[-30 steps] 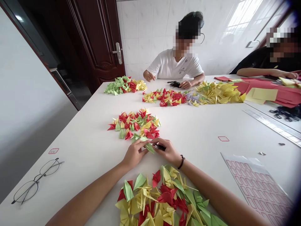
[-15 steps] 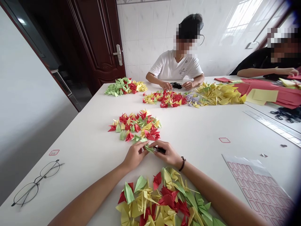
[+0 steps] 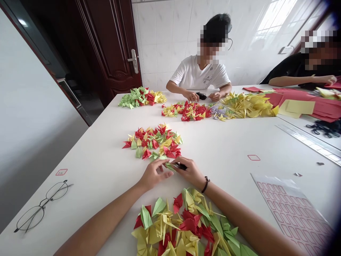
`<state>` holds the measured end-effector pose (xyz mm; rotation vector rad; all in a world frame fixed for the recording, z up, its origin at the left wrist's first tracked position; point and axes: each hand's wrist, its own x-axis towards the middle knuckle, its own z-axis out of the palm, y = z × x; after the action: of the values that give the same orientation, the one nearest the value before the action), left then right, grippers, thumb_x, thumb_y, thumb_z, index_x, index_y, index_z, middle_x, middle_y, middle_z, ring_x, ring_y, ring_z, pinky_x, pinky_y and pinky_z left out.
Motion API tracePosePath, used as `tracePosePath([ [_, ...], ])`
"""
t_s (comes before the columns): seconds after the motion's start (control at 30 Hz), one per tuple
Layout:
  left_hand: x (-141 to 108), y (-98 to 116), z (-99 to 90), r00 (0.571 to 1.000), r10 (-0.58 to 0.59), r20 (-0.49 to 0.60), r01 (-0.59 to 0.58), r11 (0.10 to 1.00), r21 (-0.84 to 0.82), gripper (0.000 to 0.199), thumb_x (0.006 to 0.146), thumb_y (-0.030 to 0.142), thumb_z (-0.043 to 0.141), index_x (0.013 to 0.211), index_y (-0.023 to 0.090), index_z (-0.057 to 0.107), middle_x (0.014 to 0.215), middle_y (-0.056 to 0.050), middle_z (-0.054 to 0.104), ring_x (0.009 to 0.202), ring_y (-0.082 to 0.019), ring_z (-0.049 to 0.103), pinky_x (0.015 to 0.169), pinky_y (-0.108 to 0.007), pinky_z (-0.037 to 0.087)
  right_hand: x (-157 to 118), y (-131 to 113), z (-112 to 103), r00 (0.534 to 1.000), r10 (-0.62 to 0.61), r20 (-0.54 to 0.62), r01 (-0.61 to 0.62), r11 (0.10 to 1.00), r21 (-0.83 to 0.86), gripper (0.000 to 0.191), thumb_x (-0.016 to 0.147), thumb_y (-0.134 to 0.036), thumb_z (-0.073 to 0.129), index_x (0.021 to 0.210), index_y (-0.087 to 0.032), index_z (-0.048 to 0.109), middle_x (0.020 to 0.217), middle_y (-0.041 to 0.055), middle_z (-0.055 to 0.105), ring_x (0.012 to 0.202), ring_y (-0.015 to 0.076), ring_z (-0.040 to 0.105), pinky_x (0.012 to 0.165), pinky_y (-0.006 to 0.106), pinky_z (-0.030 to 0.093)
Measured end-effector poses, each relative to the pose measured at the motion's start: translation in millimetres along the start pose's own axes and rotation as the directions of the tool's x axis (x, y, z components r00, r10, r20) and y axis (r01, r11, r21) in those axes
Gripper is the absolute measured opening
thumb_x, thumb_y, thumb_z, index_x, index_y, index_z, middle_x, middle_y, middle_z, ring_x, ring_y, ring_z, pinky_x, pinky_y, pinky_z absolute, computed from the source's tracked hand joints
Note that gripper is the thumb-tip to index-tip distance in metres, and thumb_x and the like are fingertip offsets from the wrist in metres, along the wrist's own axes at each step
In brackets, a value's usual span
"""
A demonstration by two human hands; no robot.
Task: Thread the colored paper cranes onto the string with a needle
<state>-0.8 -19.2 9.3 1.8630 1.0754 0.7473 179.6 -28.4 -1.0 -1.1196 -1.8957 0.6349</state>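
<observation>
Right hand [image 3: 191,173] pinches a green paper crane [image 3: 169,166] and a black strip [image 3: 181,166] in a narrow grip at lower centre, left hand [image 3: 153,175] open and loose just beside them

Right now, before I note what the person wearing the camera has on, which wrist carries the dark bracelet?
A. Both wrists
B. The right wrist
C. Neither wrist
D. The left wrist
B: the dark bracelet sits just behind the right hand, which pinches a small dark object, while the left wrist is bare.
</observation>
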Motion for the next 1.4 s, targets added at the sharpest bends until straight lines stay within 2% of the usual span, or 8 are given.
tracePosePath([
  [0.17,1,-3,2.6,1.000,-0.021,-0.019,0.020,0.999,-0.050,0.035,0.072,0.031,0.058,0.105,0.019,0.060,0.100,-0.006,0.058,0.071,-0.013,0.052,0.069,-0.027,0.047,-1,-2,-1,0.998,-0.039,0.039,0.039,0.999,0.000,0.013,0.079,-0.028,0.053,0.080,-0.017,0.061,0.074,0.0053,0.063,0.065,0.0142,0.057,0.060,0.025,0.045],
  [0.43,2,-3,3.6,1.000,0.017,-0.018,-0.018,0.999,-0.029,0.030,0.071,0.019,0.055,0.100,0.019,0.062,0.095,-0.005,0.059,0.069,-0.012,0.052,0.069,-0.027,0.047,-1,-2,0,0.997,-0.060,0.043,0.061,0.998,-0.022,0.013,0.079,-0.025,0.051,0.081,-0.019,0.062,0.074,0.0054,0.064,0.064,0.0143,0.058,0.059,0.025,0.045],
  [0.6,3,-5,4.1,0.999,0.037,-0.011,-0.037,0.999,-0.021,0.028,0.074,0.024,0.055,0.100,0.019,0.064,0.095,-0.006,0.061,0.073,-0.014,0.054,0.070,-0.027,0.046,-2,-4,0,0.998,-0.054,0.025,0.054,0.998,-0.031,0.014,0.079,-0.027,0.051,0.080,-0.019,0.062,0.072,0.0050,0.063,0.061,0.0136,0.057,0.058,0.025,0.045],
  [0.87,2,-5,2.9,0.999,-0.026,-0.024,0.024,0.997,-0.079,0.030,0.075,0.038,0.056,0.094,0.018,0.067,0.090,-0.006,0.065,0.081,-0.019,0.057,0.073,-0.031,0.045,-1,1,2,0.999,0.022,-0.040,-0.022,1.000,0.007,0.012,0.077,-0.027,0.053,0.081,-0.018,0.059,0.074,0.0040,0.063,0.066,0.0141,0.057,0.061,0.025,0.045],
  [1.07,6,-5,-1.9,0.994,-0.100,-0.031,0.094,0.981,-0.169,0.031,0.074,0.042,0.054,0.083,0.015,0.068,0.074,-0.004,0.065,0.070,-0.016,0.056,0.066,-0.027,0.044,-2,1,0,0.992,0.065,-0.109,-0.059,0.997,0.054,0.023,0.075,-0.035,0.057,0.091,-0.019,0.054,0.070,0.0011,0.058,0.062,0.0125,0.053,0.058,0.024,0.043],
  [1.2,8,-5,-6.5,0.991,-0.117,-0.070,0.097,0.966,-0.241,0.030,0.074,0.042,0.054,0.074,0.015,0.067,0.068,-0.003,0.063,0.064,-0.014,0.054,0.065,-0.026,0.043,-3,-2,-2,0.988,0.059,-0.146,-0.048,0.996,0.082,0.026,0.079,-0.038,0.053,0.096,-0.019,0.048,0.068,0.0001,0.054,0.059,0.0118,0.050,0.054,0.023,0.041],
  [1.3,8,-4,-8.4,0.990,-0.124,-0.072,0.096,0.946,-0.310,0.030,0.076,0.040,0.052,0.075,0.014,0.066,0.076,-0.006,0.065,0.066,-0.013,0.055,0.068,-0.027,0.043,-5,-2,-3,0.987,0.028,-0.160,-0.012,0.995,0.103,0.020,0.080,-0.036,0.050,0.090,-0.019,0.048,0.075,0.0032,0.058,0.065,0.0135,0.054,0.058,0.025,0.043],
  [1.4,8,-4,-7.9,0.986,-0.128,-0.105,0.091,0.948,-0.306,0.029,0.076,0.039,0.051,0.073,0.013,0.064,0.073,-0.005,0.063,0.066,-0.013,0.055,0.068,-0.027,0.042,-7,-1,-2,0.992,0.005,-0.125,0.010,0.993,0.116,0.018,0.079,-0.035,0.053,0.084,-0.018,0.051,0.076,0.0048,0.062,0.066,0.0143,0.056,0.057,0.025,0.044],
])
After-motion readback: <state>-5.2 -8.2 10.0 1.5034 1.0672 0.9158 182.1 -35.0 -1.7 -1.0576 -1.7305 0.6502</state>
